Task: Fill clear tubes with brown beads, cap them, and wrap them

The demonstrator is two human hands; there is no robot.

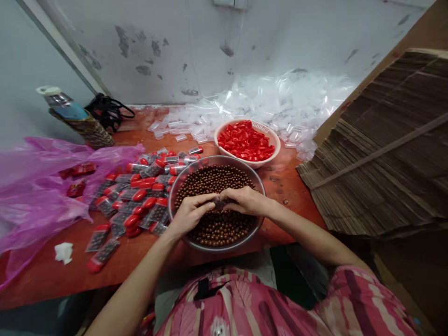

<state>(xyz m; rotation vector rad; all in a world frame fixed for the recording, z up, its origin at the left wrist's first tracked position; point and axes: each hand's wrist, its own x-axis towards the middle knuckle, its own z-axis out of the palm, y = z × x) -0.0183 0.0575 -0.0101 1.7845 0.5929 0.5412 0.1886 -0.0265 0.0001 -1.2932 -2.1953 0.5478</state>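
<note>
A wide metal bowl (pixel 263 189) stands in front of me, holding many small brown balls (pixel 219 235). Over its middle, my left hand (pixel 191 213) is closed around a small clear plastic container (pixel 219 204) with dark contents. My right hand (pixel 248 200) meets it from the other side, its fingers bent and pressed on the container's right end. The fingers partly hide the container, and no red cap shows on it. Just behind the bowl, a pale pink basket (pixel 219 145) holds many red caps (pixel 247 141).
Filled containers with red caps (pixel 136 196) lie piled left of the bowl. Clear empty containers (pixel 280 100) heap along the wall. A purple plastic bag (pixel 45 186), a bottle (pixel 65 105) and crumpled white tissue (pixel 64 252) are at left. Strapped flat cardboard (pixel 381 144) stands at right.
</note>
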